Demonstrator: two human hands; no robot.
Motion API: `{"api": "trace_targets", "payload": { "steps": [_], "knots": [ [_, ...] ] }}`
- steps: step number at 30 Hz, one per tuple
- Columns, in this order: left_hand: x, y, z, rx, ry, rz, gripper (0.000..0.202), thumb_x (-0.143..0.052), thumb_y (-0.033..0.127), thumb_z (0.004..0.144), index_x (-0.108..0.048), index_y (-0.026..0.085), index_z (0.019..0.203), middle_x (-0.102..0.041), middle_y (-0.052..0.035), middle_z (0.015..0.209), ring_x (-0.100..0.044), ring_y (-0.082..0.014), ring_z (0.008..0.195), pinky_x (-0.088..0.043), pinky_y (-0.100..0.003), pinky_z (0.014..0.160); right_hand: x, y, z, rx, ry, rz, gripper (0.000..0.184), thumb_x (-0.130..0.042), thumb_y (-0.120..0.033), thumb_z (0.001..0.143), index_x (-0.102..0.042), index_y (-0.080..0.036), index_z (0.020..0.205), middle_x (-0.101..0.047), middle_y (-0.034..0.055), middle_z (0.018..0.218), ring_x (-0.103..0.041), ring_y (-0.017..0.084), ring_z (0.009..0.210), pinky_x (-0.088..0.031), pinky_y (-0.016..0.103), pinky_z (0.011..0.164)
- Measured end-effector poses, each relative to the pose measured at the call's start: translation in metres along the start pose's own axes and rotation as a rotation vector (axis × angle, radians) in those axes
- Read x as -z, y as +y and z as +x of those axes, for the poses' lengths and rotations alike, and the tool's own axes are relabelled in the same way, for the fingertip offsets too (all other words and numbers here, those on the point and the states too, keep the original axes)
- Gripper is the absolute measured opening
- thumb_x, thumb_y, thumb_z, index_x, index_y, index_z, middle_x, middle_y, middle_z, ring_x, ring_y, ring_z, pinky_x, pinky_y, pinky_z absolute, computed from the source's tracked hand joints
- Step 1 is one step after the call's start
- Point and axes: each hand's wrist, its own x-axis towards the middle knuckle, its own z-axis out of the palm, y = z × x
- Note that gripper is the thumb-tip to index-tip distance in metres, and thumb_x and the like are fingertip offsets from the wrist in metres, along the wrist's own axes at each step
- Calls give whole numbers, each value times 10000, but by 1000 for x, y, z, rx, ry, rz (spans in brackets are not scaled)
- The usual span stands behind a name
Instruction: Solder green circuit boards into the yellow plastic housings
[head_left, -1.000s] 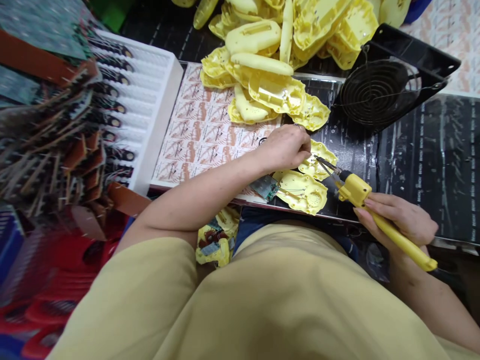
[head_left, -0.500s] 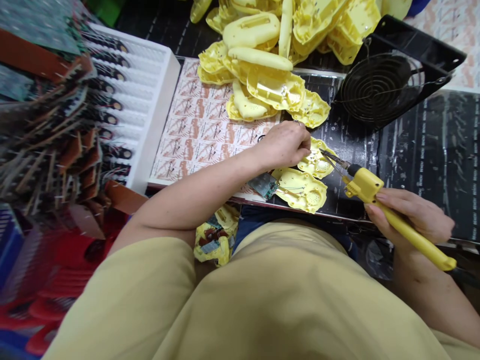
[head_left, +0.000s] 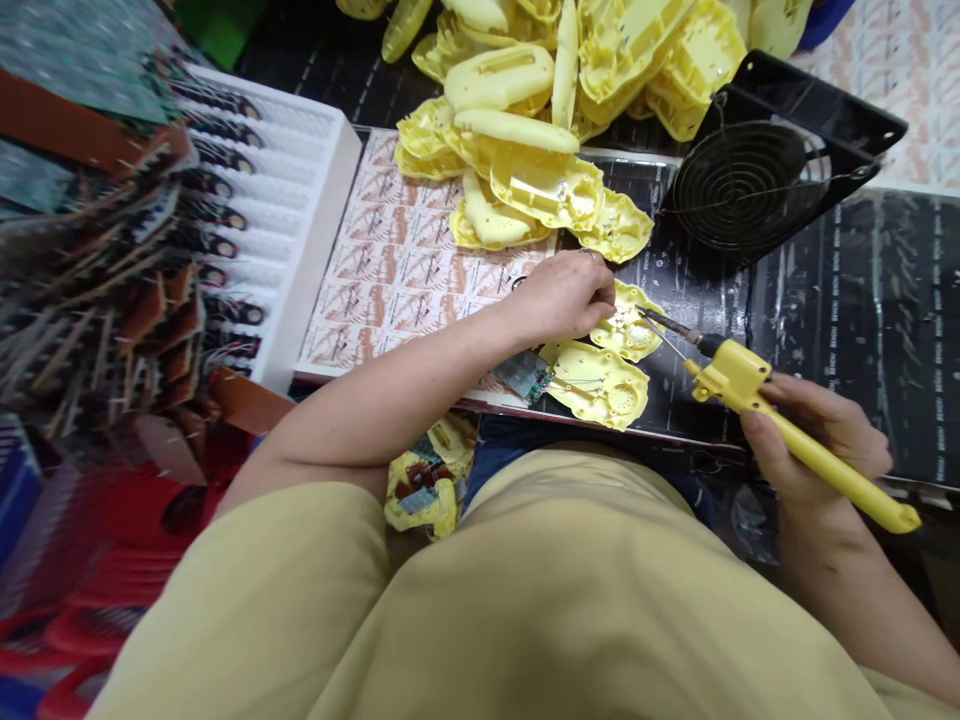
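Observation:
My right hand [head_left: 817, 440] is closed around a yellow soldering iron [head_left: 795, 440]. Its dark metal tip [head_left: 660, 322] points left and rests at the edge of a small yellow plastic shell [head_left: 630, 330]. My left hand [head_left: 566, 295] is curled on the left side of that shell and pins it to the black mat; its fingertips are hidden. A second, larger yellow shell [head_left: 600, 382] lies just in front, with a small green circuit board [head_left: 529, 375] wired to its left end.
A heap of yellow shells [head_left: 555, 110] fills the back centre. A black fan [head_left: 742, 185] stands at back right. A printed sheet [head_left: 405, 260] and a white slotted tray [head_left: 300, 190] lie left, beside stacked boards [head_left: 105, 260]. Another yellow assembly [head_left: 427, 490] sits in my lap.
The soldering iron drew back to the right, away from the shell, then tilted so its tip stays at the shell's edge. My left hand has barely moved.

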Motion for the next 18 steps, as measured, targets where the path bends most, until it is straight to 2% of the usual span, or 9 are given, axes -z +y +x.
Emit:
{"api": "trace_targets", "payload": {
  "steps": [3, 6, 9, 14, 18],
  "knots": [
    [0, 1, 0, 20, -12, 9, 252, -615, 183, 860, -843, 190, 965, -803, -79, 1011, -732, -256, 1013, -545, -393, 979, 3, -3, 2, 27, -80, -66, 509, -892, -299, 890, -743, -342, 1375, -852, -4, 1011, -810, 235, 706, -667, 322, 558],
    [1, -1, 0, 9, -13, -2, 242, -616, 186, 864, -840, 192, 955, -803, -71, 1006, -730, -248, 997, -545, -385, 968, 1, -4, 5, 73, -97, 18, 392, -902, -223, 866, -790, -332, 1225, -849, -9, 979, -817, 237, 734, -689, 326, 593],
    [1, -3, -1, -5, -7, -27, 235, -620, 179, 859, -837, 195, 948, -802, -65, 997, -729, -235, 986, -542, -371, 968, -2, -2, 7, 119, -106, 116, 327, -914, -149, 826, -786, -296, 1088, -845, -7, 949, -813, 229, 720, -680, 315, 565],
    [1, -2, -1, -9, -11, -20, 223, -621, 177, 867, -828, 193, 948, -800, -64, 1006, -727, -238, 1008, -540, -372, 977, -2, 1, 15, 144, -171, 79, 306, -919, -115, 810, -771, -266, 1032, -848, 13, 983, -818, 220, 745, -680, 299, 586],
    [2, 2, 0, 10, -38, 34, 235, -611, 182, 878, -827, 174, 971, -798, -88, 1032, -727, -267, 1040, -542, -392, 980, 2, 6, 26, 309, -246, 18, 247, -914, -171, 841, -756, -285, 992, -842, -19, 933, -807, 194, 718, -649, 266, 561]
  ]
}}
